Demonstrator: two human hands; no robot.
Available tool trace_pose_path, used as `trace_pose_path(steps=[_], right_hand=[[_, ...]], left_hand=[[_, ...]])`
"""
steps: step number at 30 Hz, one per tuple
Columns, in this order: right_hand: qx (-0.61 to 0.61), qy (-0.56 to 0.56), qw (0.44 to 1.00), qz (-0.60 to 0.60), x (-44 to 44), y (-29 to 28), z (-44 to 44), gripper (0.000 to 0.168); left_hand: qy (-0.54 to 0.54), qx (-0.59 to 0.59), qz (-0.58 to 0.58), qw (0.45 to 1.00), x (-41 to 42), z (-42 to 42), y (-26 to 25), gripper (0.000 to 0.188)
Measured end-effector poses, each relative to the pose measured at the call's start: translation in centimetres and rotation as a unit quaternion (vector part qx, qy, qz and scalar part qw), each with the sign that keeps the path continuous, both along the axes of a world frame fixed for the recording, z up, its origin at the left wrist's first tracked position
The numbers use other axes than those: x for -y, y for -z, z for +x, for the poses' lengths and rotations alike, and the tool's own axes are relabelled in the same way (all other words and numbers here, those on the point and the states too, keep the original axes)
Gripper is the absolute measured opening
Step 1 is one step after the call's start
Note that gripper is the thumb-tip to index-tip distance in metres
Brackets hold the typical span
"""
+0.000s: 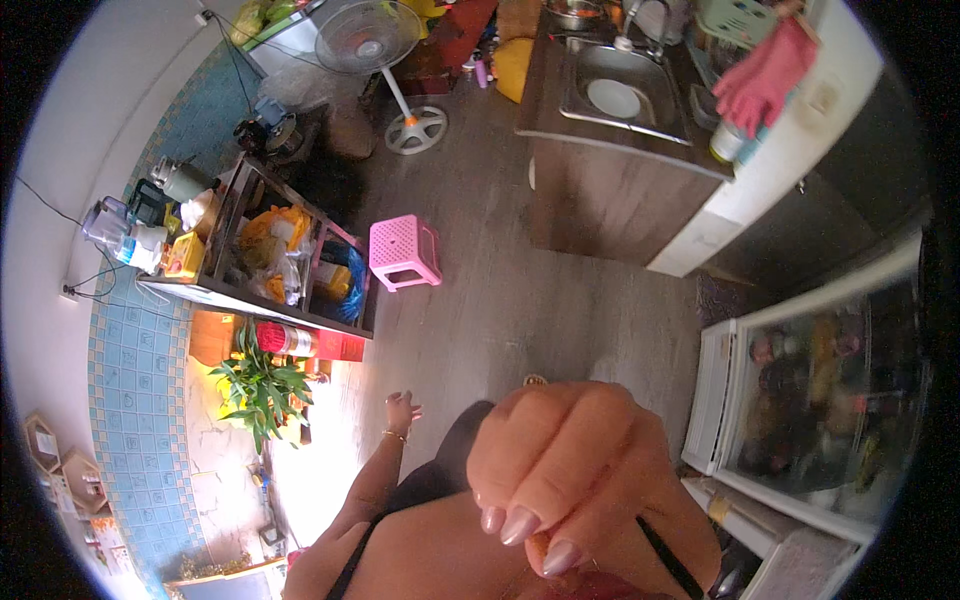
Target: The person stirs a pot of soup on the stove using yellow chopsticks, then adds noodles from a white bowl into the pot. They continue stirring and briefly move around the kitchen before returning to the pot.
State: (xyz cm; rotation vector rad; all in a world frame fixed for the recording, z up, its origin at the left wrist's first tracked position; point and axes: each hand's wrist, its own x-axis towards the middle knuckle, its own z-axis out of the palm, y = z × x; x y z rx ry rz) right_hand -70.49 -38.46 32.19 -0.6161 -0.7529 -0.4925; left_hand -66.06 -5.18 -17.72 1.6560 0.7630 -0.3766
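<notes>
My right hand [581,461] is raised close in front of my face, large in view, its fingers curled with pale polished nails. Pinched at its fingertips is a small orange-brown piece [538,546], mostly covered by the fingers; its kind is unclear. My left hand [403,409] hangs out to the side over the floor, fingers apart, holding nothing, with a thin bracelet [394,433] at the wrist. Nearest to it stand a pink plastic stool [405,251] and a leafy green plant [262,390].
Ahead stand a pedestal fan [369,49] and a counter with a metal sink [651,90] holding a white plate [613,98]. Pink rubber gloves [769,71] hang beside it. A shelf rack [255,304] on the left bears a blender [109,225]. On the right is a glass-fronted cabinet [825,397].
</notes>
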Motion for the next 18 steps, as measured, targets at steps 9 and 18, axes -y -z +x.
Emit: trace_pose_path(steps=[9, 18], right_hand=[[0.022, 0.064, 0.996, -0.053, -0.7, 0.2, 26.1, 0.012], [-0.012, -0.109, 0.994, 0.016, -4.0, -2.5, 54.6, 0.021]], left_hand=[[-0.241, -0.092, 0.007, 0.966, -1.0, 11.4, 5.7, 0.052], [0.429, -0.088, 0.396, 0.807, -7.7, 42.6, 5.8, 0.044]])
